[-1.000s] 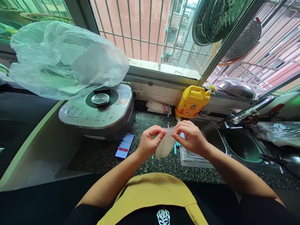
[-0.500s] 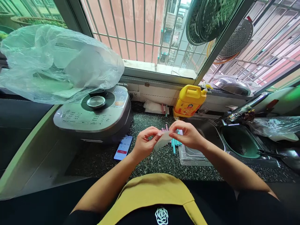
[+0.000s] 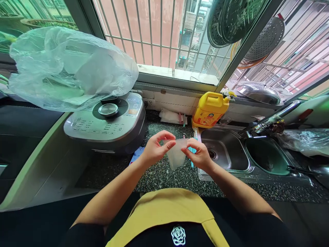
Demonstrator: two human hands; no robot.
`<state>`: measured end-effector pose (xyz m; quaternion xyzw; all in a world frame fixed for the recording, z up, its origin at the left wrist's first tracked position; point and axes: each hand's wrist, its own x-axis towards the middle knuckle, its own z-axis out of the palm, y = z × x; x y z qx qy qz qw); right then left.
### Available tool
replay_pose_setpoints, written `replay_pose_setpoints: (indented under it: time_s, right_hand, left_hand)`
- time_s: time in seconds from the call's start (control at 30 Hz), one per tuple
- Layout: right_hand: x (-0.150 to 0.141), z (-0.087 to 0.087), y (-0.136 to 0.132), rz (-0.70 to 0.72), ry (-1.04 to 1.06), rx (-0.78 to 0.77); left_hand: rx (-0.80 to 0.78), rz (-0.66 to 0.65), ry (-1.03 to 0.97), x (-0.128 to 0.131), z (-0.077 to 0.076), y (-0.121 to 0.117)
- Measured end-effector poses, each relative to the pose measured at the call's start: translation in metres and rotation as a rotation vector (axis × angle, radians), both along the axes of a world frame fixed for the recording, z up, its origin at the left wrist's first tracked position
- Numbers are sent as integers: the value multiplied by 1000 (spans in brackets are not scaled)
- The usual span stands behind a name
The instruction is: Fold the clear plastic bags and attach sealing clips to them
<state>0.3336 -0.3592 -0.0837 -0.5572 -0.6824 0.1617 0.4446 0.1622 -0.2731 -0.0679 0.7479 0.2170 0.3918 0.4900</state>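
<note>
A small translucent plastic bag (image 3: 177, 156) hangs in front of me above the speckled counter. My left hand (image 3: 158, 146) pinches its upper left edge between thumb and fingers. The upper right edge is pinched by my right hand (image 3: 197, 153). Behind the right fingers, turquoise sticks (image 3: 192, 151) lie on the counter, mostly covered by the hand and bag; a bit of pink shows beside them. Partly hidden by my left forearm is a phone (image 3: 137, 153) lying on the counter.
A rice cooker (image 3: 102, 128) stands at left, with a large plastic bag (image 3: 74, 68) on top. At the back are a yellow jug (image 3: 210, 111) and a packet (image 3: 171, 116). On the right are a steel sink (image 3: 228, 151), a faucet (image 3: 272, 120) and a green basin (image 3: 267, 156).
My hands have moved apart slightly, and the small bag now hangs down, spread wider between them. My right hand has lowered and turned. The view has shifted a little.
</note>
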Motion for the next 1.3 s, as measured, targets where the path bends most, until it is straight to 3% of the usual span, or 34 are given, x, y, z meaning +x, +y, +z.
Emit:
replay_pose_setpoints:
  time_s: [0.2, 0.3, 0.53, 0.7, 0.8, 1.07, 1.17, 1.3]
  right_hand:
    - [-6, 0, 7, 23, -88, 34]
    - [-6, -16, 8, 29, -97, 34]
    - [-1, -78, -16, 29, -59, -73]
    - [-6, -96, -25, 6, -69, -70]
    - [-5, -83, -20, 41, -61, -95]
    - [-6, -8, 15, 60, 176, 64]
    - [-14, 1, 20, 49, 152, 81]
    - [-18, -1, 21, 29, 124, 94]
  left_hand:
    - [270, -126, 251, 2, 29, 15]
    - [228, -122, 238, 0, 35, 21]
    - [55, -104, 194, -11, 29, 31]
    - [20, -112, 158, -9, 25, 34]
    - [36, -120, 182, -8, 25, 34]
    - [119, -198, 254, -5, 31, 28]
    - [118, -146, 294, -5, 35, 26]
    - [183, -95, 315, -4, 41, 26]
